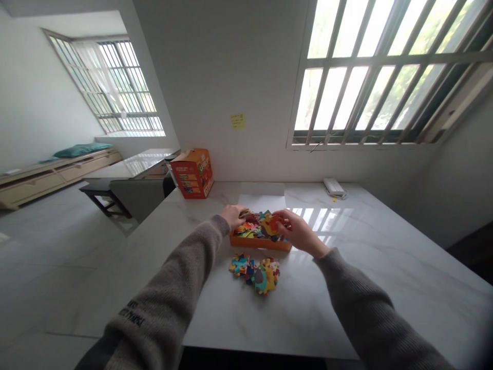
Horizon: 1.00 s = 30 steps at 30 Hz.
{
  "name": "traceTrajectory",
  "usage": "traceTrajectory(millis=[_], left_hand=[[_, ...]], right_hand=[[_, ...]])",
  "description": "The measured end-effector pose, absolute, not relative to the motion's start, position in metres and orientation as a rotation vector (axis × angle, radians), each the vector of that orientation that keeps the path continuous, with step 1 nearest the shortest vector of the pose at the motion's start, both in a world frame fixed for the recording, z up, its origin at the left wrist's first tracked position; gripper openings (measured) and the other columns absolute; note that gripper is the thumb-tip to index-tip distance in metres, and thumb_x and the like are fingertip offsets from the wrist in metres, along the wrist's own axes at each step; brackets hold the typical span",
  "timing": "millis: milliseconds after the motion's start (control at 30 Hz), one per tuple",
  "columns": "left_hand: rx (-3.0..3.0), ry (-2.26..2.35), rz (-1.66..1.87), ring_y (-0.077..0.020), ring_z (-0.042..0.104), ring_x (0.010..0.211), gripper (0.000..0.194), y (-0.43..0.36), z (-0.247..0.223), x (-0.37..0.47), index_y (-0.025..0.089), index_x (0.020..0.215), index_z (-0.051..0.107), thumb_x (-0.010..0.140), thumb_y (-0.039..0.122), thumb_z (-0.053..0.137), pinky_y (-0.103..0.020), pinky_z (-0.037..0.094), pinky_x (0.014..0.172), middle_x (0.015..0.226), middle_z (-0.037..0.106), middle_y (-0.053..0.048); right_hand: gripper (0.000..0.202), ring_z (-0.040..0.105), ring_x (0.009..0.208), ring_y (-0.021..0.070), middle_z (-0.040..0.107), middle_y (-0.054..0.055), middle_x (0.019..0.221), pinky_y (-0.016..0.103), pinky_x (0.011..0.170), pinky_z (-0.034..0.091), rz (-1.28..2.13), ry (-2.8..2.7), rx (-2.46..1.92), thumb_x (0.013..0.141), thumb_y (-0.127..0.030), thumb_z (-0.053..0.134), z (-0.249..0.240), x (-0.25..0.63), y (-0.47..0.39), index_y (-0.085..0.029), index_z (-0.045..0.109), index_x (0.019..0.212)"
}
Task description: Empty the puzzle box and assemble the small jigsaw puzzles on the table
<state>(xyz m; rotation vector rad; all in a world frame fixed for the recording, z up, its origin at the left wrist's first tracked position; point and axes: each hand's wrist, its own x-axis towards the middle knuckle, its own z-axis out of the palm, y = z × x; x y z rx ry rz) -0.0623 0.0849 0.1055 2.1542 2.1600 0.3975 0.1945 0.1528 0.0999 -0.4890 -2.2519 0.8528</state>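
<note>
An orange box filled with colourful puzzle pieces rests on the white marbled table. My left hand reaches over its left back corner, fingers among the pieces; their grip is too small to make out. At the box's right side, my right hand pinches an orange puzzle piece between thumb and fingers. In front of the box lies a loose cluster of puzzle pieces, some overlapping.
A tall orange-red carton stands at the table's back left. Behind the orange box lies a white sheet. A white device with a cable sits at the back right, near the wall. A yellow note is on the wall.
</note>
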Motion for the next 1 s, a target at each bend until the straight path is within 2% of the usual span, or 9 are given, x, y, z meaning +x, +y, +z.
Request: traceTrajectory(millis=[133,233,467,600,667,767,867,933,1000], left_hand=[[1.960,1.862,1.154,-0.0195,0.066,0.089,0.036,0.048,0.105,-0.055,0.015,0.115,0.064,0.082,0.029,0.060,-0.028,0.052,0.083,0.101,0.071,-0.007],[1.754,1.745,1.394,-0.0201,0.067,0.092,0.037,0.019,0.089,-0.041,0.015,0.114,0.063,0.084,0.036,0.063,-0.030,0.054,0.085,0.103,0.072,-0.006],[1.554,1.654,1.458,-0.0209,0.068,0.094,0.044,-0.014,0.041,0.001,0.017,0.118,0.058,0.080,0.036,0.069,-0.033,0.055,0.087,0.106,0.070,-0.007],[1.546,1.567,1.410,-0.0190,0.067,0.088,0.042,-0.013,0.034,0.010,0.016,0.112,0.059,0.079,0.039,0.072,-0.032,0.054,0.083,0.097,0.070,-0.005],[1.512,1.493,1.407,-0.0195,0.066,0.088,0.045,-0.012,0.034,0.012,0.015,0.110,0.059,0.077,0.042,0.075,-0.032,0.054,0.082,0.097,0.070,-0.006],[1.469,1.389,1.426,-0.0208,0.066,0.090,0.051,-0.011,0.034,0.017,0.015,0.110,0.060,0.075,0.049,0.076,-0.032,0.053,0.084,0.100,0.069,-0.007],[1.309,1.307,1.494,-0.0210,0.066,0.090,0.050,-0.010,0.034,0.020,0.015,0.110,0.061,0.087,0.059,0.055,-0.034,0.053,0.086,0.099,0.069,-0.008],[1.201,1.297,1.521,-0.0208,0.067,0.091,0.050,-0.010,0.034,0.019,0.015,0.111,0.060,0.093,0.059,0.043,-0.034,0.053,0.087,0.101,0.070,-0.009],[1.219,1.394,1.521,-0.0202,0.067,0.090,0.045,-0.011,0.033,0.014,0.016,0.109,0.060,0.093,0.055,0.046,-0.033,0.053,0.085,0.101,0.070,-0.008]], right_hand=[[0.027,0.066,0.089,0.0177,0.066,0.008,0.106,0.029,0.074,0.056,1.091,-2.244,-0.485,0.093,-0.030,0.051,0.078,0.197,0.112,-0.020,0.059,0.117],[0.035,0.066,0.085,0.0181,0.068,0.007,0.102,0.031,0.074,0.056,0.996,-2.268,-0.607,0.094,-0.029,0.050,0.056,0.192,0.089,-0.022,0.056,0.127],[0.026,0.063,0.087,0.0209,0.062,0.008,0.105,0.028,0.066,0.050,0.349,-2.444,-0.893,0.095,-0.039,0.052,0.042,0.190,0.082,-0.026,0.064,0.114],[0.032,0.062,0.091,0.0198,0.064,0.007,0.099,0.031,0.079,0.051,0.642,-2.233,-0.706,0.101,-0.029,0.036,0.047,0.193,0.079,-0.024,0.056,0.125],[0.036,0.062,0.096,0.0202,0.065,0.008,0.106,0.033,0.087,0.051,0.846,-2.187,-0.562,0.101,-0.030,0.037,0.047,0.192,0.074,-0.023,0.048,0.134],[0.034,0.061,0.101,0.0221,0.064,0.008,0.115,0.036,0.091,0.050,0.963,-2.168,-0.490,0.098,-0.033,0.045,0.042,0.187,0.069,-0.024,0.054,0.129],[0.032,0.062,0.088,0.0209,0.066,0.008,0.104,0.035,0.082,0.052,1.063,-2.090,-0.583,0.098,-0.037,0.045,0.036,0.185,0.071,-0.022,0.058,0.122],[0.033,0.061,0.079,0.0199,0.066,0.007,0.094,0.032,0.073,0.053,1.142,-2.050,-0.634,0.097,-0.040,0.046,0.034,0.185,0.075,-0.021,0.057,0.122],[0.032,0.060,0.073,0.0192,0.063,0.004,0.084,0.031,0.066,0.053,1.192,-2.027,-0.655,0.096,-0.042,0.046,0.032,0.186,0.080,-0.021,0.057,0.118]])
